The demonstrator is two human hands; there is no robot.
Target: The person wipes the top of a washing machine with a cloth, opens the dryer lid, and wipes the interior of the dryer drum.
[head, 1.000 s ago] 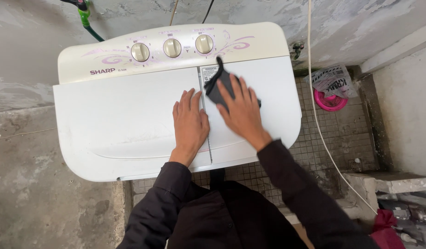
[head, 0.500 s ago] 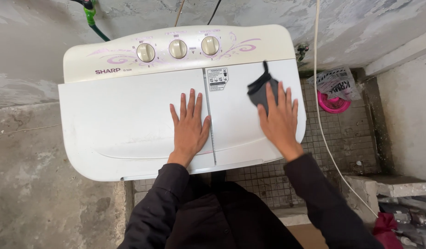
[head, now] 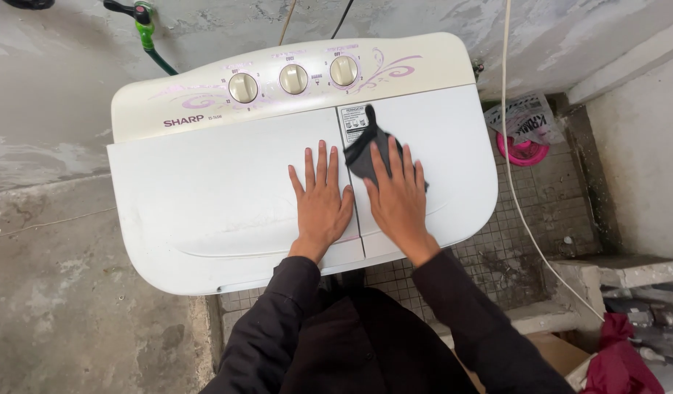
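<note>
A white twin-tub washing machine (head: 205, 204) with three round dials along its cream back panel fills the middle of the head view. My left hand (head: 320, 203) lies flat and spread on the larger left lid, beside the seam between the two lids. My right hand (head: 398, 198) presses a dark grey cloth (head: 364, 149) flat against the smaller right lid, just right of that seam. The cloth pokes out from under my fingertips toward a label sticker on the lid.
A green hose fitting (head: 143, 18) sticks out of the wall at the back left. A white cord (head: 513, 175) hangs down the right side. A pink round object and a plastic bag (head: 524, 135) lie on the tiled floor at right. Red cloth (head: 621, 357) sits bottom right.
My right hand slid the cloth to the right side of the small lid, then back left to the seam. My left hand stayed flat in place.
</note>
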